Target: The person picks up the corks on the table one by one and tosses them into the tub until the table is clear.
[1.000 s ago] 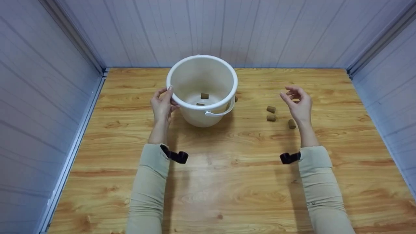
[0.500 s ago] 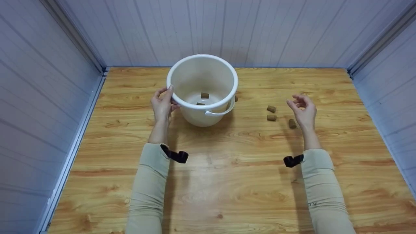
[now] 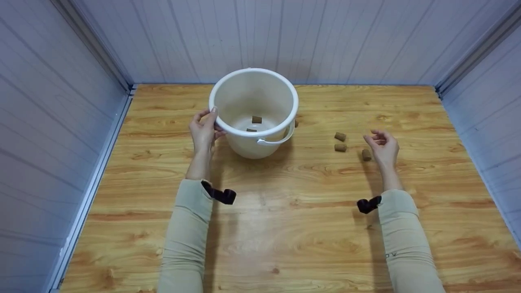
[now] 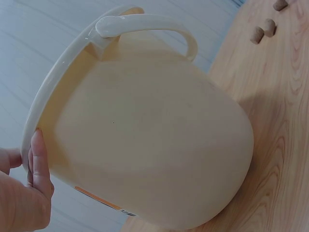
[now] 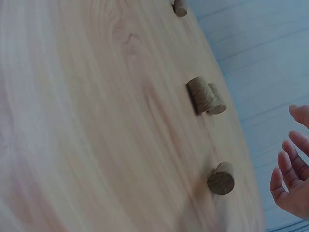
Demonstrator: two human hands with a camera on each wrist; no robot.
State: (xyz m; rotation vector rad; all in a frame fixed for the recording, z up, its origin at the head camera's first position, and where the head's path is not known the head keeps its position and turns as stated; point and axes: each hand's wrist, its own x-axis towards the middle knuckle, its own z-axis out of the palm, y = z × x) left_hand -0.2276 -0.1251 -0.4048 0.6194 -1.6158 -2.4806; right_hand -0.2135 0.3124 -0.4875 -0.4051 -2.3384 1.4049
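The rim of a white, round plastic bucket (image 3: 247, 147) is gripped by the left hand (image 3: 203, 136) near its nine o'clock, thumb uppermost and fingers beneath; a light hold is advised, so that the bucket is steadied without being tipped. Nothing is held by the right hand (image 3: 385, 149), whose thumb and loosely bent fingers are set apart. Close by at eight o'clock from it, a brown, cylindrical cork (image 3: 366, 155) is seen on the wood-grained table (image 3: 260, 236), apparently laid lengthwise from twelve to six. It would be best pinched across its sides, thumb at nine and fingers at three, and approached from above, as it could be rolled if brushed. Farther out at nine o'clock, two similar corks (image 3: 340, 147) are placed just beside each other and should be taken singly. Another (image 3: 296, 123) is half hidden at the bucket's four o'clock; two are seen inside.
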